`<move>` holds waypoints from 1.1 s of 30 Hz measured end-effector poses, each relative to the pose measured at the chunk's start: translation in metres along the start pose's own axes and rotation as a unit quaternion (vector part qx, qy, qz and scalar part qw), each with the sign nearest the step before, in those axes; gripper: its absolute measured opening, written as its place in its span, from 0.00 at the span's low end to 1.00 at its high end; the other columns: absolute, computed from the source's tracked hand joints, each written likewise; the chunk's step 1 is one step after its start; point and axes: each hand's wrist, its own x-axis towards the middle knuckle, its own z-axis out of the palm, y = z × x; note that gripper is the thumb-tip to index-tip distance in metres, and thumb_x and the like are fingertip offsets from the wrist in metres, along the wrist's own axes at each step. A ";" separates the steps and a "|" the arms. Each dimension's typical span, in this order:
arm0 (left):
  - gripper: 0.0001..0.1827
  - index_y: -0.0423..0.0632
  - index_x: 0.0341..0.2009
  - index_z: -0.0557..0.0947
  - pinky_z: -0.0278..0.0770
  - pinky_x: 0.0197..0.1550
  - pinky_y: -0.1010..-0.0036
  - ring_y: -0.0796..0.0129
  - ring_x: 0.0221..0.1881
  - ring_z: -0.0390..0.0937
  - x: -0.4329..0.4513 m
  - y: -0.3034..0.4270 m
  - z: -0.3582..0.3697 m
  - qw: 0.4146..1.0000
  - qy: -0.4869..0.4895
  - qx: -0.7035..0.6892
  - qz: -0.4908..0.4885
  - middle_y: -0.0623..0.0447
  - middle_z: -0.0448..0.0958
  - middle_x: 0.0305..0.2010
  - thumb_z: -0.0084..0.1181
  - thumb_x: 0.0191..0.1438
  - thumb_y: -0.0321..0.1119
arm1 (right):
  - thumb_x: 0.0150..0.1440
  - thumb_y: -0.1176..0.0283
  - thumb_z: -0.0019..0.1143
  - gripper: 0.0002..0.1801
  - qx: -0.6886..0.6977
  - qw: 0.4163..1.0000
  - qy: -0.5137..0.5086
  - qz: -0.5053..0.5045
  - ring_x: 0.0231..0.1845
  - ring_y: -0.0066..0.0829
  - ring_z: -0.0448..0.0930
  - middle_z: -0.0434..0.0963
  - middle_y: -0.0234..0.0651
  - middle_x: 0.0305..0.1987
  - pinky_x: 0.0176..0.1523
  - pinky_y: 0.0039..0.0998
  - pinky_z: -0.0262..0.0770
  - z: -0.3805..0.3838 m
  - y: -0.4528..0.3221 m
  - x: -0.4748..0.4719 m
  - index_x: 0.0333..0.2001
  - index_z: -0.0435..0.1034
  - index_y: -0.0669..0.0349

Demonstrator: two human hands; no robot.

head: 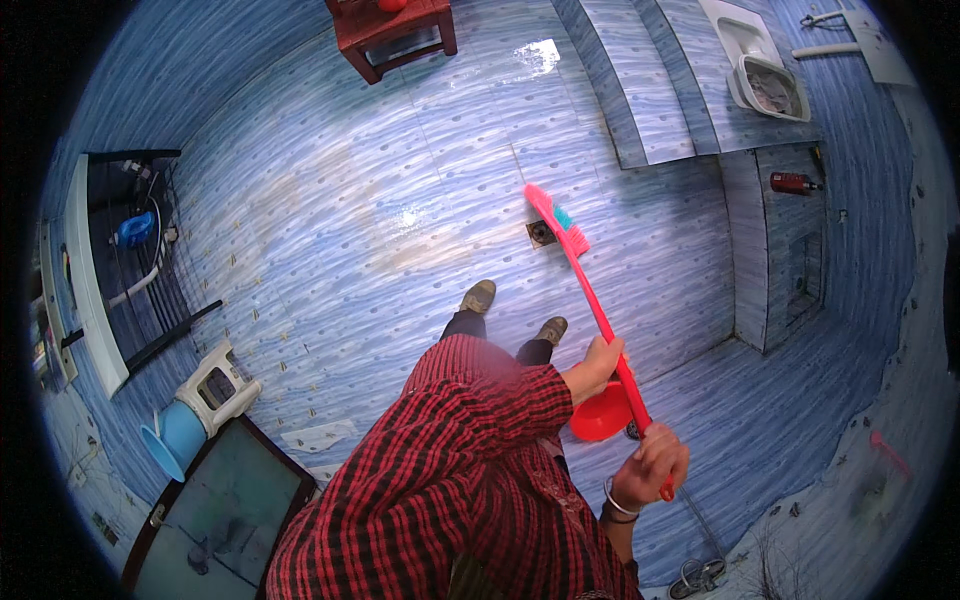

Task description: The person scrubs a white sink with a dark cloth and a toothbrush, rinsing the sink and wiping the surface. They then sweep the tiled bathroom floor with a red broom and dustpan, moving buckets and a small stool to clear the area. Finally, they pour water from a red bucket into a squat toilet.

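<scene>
A long-handled red brush [600, 304] with pink and teal bristles slants across the view in both my hands. My left hand [601, 360] grips the middle of its handle. Lower down, near the handle's end, my right hand [658, 465] is closed around it, with a bracelet at the wrist. The brush head is over or beside a square floor drain [541, 234]; whether the bristles touch the floor I cannot tell. Behind my left hand a red plastic basin [600, 414] is partly hidden.
A red wooden stool [394, 34] stands at the top. Tiled steps [637, 82] lead up to a squat toilet [750, 37] with a waste bin [772, 88] beside it. A red bottle [792, 183] is at the right. A blue bucket [176, 442] and a white plastic stool [220, 386] are lower left, near a door [225, 517].
</scene>
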 end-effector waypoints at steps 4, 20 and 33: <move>0.08 0.41 0.31 0.66 0.79 0.21 0.56 0.55 0.17 0.74 -0.042 0.007 0.034 1.000 -0.023 0.006 -0.012 0.47 0.69 0.21 0.44 0.56 0.32 | 0.58 0.70 0.45 0.15 -0.003 0.999 -0.008 -0.034 0.19 0.23 0.58 0.58 0.29 0.16 0.32 0.30 0.57 -0.013 -0.041 0.013 0.20 0.55 0.56; 0.10 0.41 0.27 0.68 0.79 0.21 0.57 0.55 0.16 0.74 -0.033 -0.008 0.010 0.999 -0.044 -0.022 -0.012 0.46 0.69 0.18 0.46 0.57 0.33 | 0.58 0.73 0.47 0.09 -0.049 0.995 -0.088 0.005 0.24 0.22 0.64 0.62 0.28 0.19 0.36 0.30 0.62 -0.021 -0.040 -0.005 0.25 0.63 0.61; 0.08 0.42 0.29 0.71 0.79 0.26 0.64 0.62 0.21 0.75 -0.030 0.009 0.015 0.997 -0.064 0.029 -0.034 0.50 0.71 0.22 0.51 0.55 0.32 | 0.53 0.75 0.51 0.14 -0.117 0.975 -0.188 0.022 0.17 0.25 0.63 0.64 0.31 0.15 0.27 0.29 0.62 -0.046 -0.031 0.021 0.17 0.60 0.60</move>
